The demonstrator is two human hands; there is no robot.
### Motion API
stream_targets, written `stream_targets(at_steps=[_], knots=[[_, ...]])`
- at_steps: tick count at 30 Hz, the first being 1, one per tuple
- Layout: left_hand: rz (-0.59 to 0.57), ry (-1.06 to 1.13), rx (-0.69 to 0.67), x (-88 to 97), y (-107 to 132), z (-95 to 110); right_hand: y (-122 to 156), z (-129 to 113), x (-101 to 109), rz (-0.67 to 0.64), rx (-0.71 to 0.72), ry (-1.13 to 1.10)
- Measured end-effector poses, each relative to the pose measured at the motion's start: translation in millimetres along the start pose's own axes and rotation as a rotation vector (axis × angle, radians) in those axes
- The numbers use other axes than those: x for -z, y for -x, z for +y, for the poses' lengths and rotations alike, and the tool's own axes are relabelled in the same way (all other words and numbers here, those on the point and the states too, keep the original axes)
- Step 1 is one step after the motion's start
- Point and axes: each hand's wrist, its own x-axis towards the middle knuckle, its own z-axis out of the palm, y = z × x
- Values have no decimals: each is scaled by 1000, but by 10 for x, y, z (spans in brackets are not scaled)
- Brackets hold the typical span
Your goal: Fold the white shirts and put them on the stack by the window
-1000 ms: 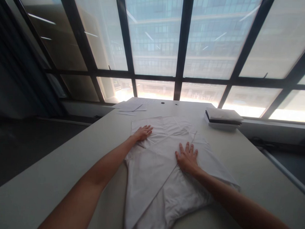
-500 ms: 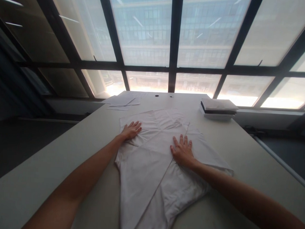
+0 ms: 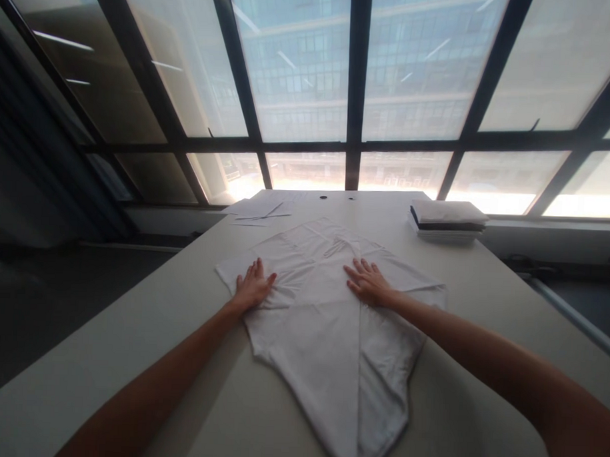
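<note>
A white t-shirt (image 3: 326, 322), partly folded with one side laid over the middle, lies flat on a pale table (image 3: 131, 329). My left hand (image 3: 253, 288) rests palm down on the shirt's left part, fingers spread. My right hand (image 3: 367, 281) lies flat on the shirt near its middle, fingers stretched toward the collar. Neither hand grips the cloth.
A stack of folded garments (image 3: 446, 220) sits at the table's far right. Loose paper sheets (image 3: 258, 210) lie at the far left corner. Large windows (image 3: 355, 77) with dark frames rise behind the table. The floor drops away dark on both sides.
The shirt has turned clockwise on the table under both hands. My left hand drew nearer and leftward; my right hand shifted up toward the collar.
</note>
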Motion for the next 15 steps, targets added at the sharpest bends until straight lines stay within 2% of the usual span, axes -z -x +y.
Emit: stream_targets(at_steps=[4,6,8,10,12,15], knots=[[210,-21,12,-17,440,147,-125,187,59,-16,110,5],[334,-47,-80,65,604,244,-174,250,90,-14,157,4],[348,-35,-261,200,703,341,-211,274,124,-3,191,21],[208,24,-509,341,758,434,-226,245,160,36,223,62],[7,81,-769,443,808,519,-209,152,190,108,223,103],[-208,93,-1050,493,907,613,-101,-102,197,214,90,91]])
